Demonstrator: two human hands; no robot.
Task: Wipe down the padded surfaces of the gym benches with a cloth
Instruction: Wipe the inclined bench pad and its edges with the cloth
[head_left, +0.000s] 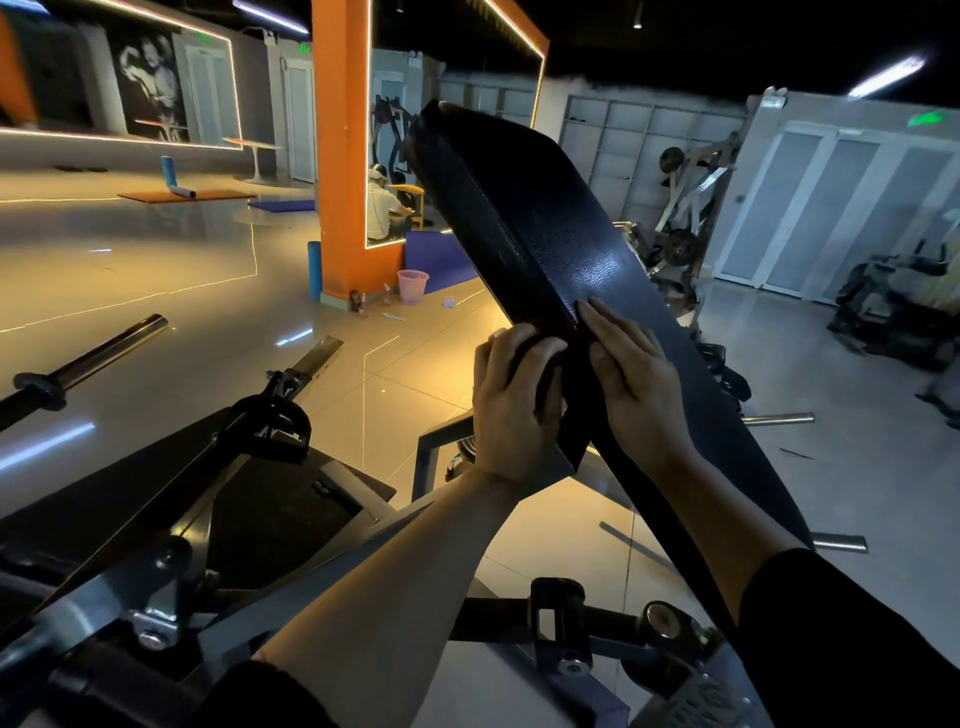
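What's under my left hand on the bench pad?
The left hand grips a dark cloth against the side edge of the bench pad. Most of the cloth is hidden under the fingers.

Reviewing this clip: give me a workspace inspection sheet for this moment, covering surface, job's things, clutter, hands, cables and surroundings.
Surface: black padded bench back, tilted steeply, textured, catching glare.
Job's things: a dark cloth seems bunched under the left hand; hard to make out.
Clutter: barbell to the left; pink bin and small bottles by the orange pillar.
Hands: left hand curled over the pad's side edge; right hand flat on the pad, fingers straight.
Cables: nothing seen.
Surroundings: glossy tiled floor, mats, wall mirror, weight machine behind.
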